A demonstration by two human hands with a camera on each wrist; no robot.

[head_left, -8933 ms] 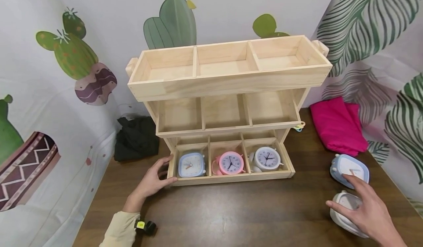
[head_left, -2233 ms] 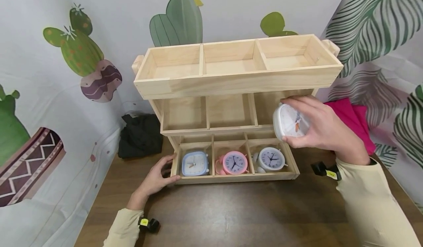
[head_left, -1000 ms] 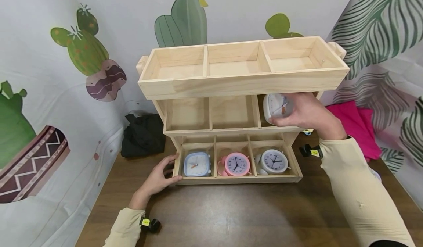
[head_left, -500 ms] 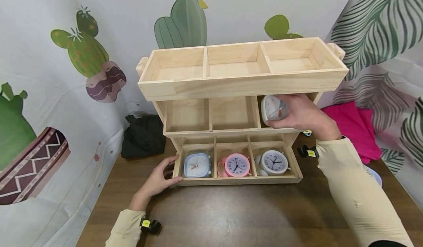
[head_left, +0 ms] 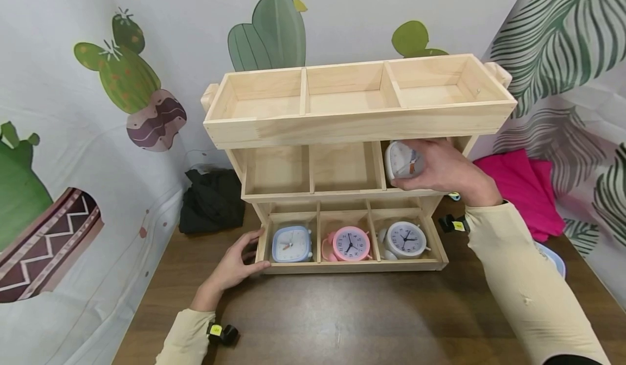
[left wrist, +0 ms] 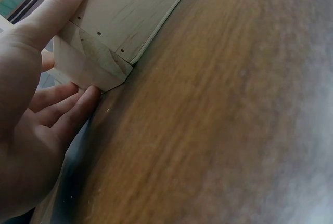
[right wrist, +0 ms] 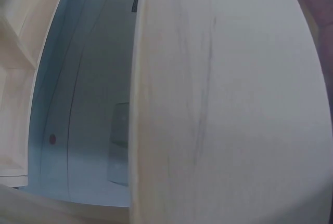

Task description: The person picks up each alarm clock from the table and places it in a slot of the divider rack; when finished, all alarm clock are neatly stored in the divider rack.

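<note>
Overhead, from the head view, the right hand [head_left: 442, 167] gripped a white clock [head_left: 402, 160] at the mouth of the right compartment of the rack's [head_left: 357, 126] middle tier, just under the top tray's front board. The left hand [head_left: 233, 262] lay with relaxed fingers against the rack's bottom-left corner on the bench [head_left: 342, 316], steadying it. Three clocks sat in the bottom tier: blue [head_left: 291, 243], pink [head_left: 348, 243], white [head_left: 404, 239]. The likely risk was the held clock knocking the overhanging board or the divider on its way in, since the opening looked tight; a careless release could also let it tip forward over the low lip onto the clocks below. At the left wrist, the thumb [left wrist: 49, 13] and fingers [left wrist: 73, 112] bracketed the wooden corner [left wrist: 96, 60]; if that hand slackened, a push from the right could slide the rack back. At the right wrist, only pale wood [right wrist: 223, 104] close up showed, hand and clock hidden.
</note>
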